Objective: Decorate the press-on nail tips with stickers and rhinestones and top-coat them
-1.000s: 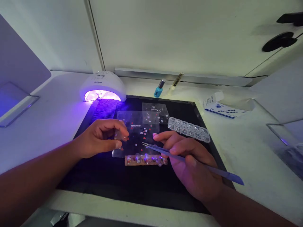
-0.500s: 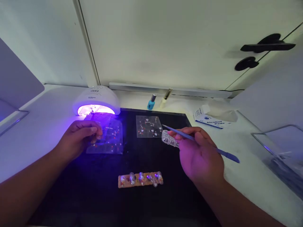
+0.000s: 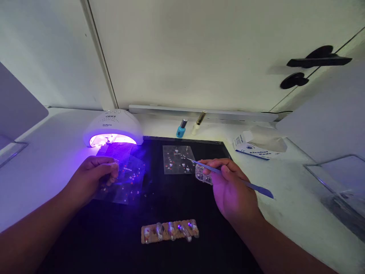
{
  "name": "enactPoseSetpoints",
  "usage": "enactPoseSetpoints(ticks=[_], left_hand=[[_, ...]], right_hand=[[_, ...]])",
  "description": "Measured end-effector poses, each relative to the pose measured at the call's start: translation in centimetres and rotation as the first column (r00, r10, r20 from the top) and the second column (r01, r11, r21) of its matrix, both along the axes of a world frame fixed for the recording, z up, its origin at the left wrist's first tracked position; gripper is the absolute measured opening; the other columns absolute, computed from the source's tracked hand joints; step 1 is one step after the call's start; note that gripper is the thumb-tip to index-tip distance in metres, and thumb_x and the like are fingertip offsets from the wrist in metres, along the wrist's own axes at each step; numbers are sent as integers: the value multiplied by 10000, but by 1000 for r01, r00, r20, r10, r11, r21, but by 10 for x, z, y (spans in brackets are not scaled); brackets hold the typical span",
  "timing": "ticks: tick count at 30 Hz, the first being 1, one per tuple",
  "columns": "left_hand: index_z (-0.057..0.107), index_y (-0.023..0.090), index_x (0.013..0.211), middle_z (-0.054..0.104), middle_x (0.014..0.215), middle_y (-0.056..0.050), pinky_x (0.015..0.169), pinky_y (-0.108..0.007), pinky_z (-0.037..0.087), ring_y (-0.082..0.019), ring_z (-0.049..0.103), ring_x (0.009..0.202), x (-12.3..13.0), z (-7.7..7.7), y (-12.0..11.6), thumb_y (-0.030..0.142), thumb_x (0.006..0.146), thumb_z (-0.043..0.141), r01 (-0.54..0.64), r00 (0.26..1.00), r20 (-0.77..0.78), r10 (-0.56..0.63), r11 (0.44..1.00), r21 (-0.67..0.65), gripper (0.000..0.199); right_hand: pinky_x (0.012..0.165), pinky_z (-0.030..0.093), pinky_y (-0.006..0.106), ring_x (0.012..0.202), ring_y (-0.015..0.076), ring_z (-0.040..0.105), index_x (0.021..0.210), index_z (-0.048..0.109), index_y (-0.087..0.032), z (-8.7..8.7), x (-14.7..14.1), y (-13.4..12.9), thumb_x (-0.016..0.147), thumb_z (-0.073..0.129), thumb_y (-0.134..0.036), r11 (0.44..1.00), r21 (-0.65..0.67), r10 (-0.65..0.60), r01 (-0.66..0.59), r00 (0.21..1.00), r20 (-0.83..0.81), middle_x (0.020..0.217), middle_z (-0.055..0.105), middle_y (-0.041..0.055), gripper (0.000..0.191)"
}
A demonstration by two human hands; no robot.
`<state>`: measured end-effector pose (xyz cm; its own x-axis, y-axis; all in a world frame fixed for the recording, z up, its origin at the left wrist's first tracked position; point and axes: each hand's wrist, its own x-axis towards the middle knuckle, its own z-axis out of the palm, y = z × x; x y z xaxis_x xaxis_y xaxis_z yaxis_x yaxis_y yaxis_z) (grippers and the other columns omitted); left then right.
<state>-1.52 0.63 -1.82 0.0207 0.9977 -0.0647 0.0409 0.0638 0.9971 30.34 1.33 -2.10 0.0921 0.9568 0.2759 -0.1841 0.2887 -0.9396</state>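
My left hand (image 3: 98, 179) is closed in a pinch at the edge of a clear sticker sheet (image 3: 132, 177) with small red and white designs. The sheet is tilted in front of the glowing nail lamp (image 3: 114, 127). In my right hand (image 3: 234, 186) are slim blue tweezers (image 3: 258, 187), held like a pen, their silver tip pointing left over a second clear sticker sheet (image 3: 173, 161). Partly hidden by the right fingers lies a clear compartment case (image 3: 200, 176) holding small shiny pieces. Nearer me, a tan strip (image 3: 154, 236) carries several decorated false nails (image 3: 171, 230).
A dark mat (image 3: 159, 205) covers the middle of the white table (image 3: 288, 213). Behind it stand a blue polish bottle (image 3: 181, 131) and a pale bottle with a gold cap (image 3: 196, 127). An alcohol pads box (image 3: 258, 146) sits at the back right, below a door with a black handle (image 3: 319, 61).
The sheet at my left hand has turned and come nearer me. My right hand has shifted left, bringing the tweezers' tip over the other sheet. The camera view has also shifted slightly.
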Motion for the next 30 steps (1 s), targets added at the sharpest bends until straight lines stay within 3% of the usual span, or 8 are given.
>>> enactPoseSetpoints(ticks=[5, 11, 16, 22, 30], left_hand=[[655, 180, 505, 568, 499, 22, 420, -171, 384, -73, 493, 429, -4, -4, -1, 286, 688, 666, -2, 1000, 19, 2, 1000, -4, 212], [661, 193, 495, 558, 471, 30, 391, -165, 380, -73, 481, 407, -1, 2, -2, 289, 687, 677, 23, 998, 60, -24, 1000, 16, 215], [659, 200, 496, 551, 454, 38, 356, -159, 339, -64, 444, 375, 1, 3, -4, 288, 697, 658, 22, 999, 37, -22, 1000, 6, 220], [663, 200, 520, 574, 504, 22, 398, -166, 373, -79, 485, 428, -3, -2, -4, 319, 731, 639, 11, 999, -43, -10, 1000, 6, 244], [674, 211, 513, 559, 492, 16, 400, -181, 374, -86, 480, 428, -2, -2, -4, 317, 746, 643, 54, 999, -1, -54, 998, 37, 258]], right_hand=[[835, 524, 376, 927, 218, 697, 777, 701, -244, 1, 1, 1, 868, 624, -307, 1000, -6, 1, -1, 1000, 13, 721, 682, 15, 135], [886, 507, 381, 922, 205, 680, 773, 700, -245, 0, 2, 0, 862, 626, -331, 1000, -1, -25, 25, 1000, 15, 718, 675, 7, 144], [837, 516, 360, 890, 193, 679, 783, 698, -243, -3, 3, 1, 870, 610, -302, 999, -29, -30, 31, 999, 18, 781, 702, 14, 137], [827, 522, 352, 900, 197, 679, 788, 701, -238, -3, 2, -1, 878, 596, -297, 998, -54, -23, 23, 1000, 17, 765, 694, 19, 150], [798, 524, 364, 894, 209, 651, 816, 723, -262, -4, 0, -10, 875, 634, -350, 999, -20, 25, -25, 1000, 2, 829, 684, 24, 138]])
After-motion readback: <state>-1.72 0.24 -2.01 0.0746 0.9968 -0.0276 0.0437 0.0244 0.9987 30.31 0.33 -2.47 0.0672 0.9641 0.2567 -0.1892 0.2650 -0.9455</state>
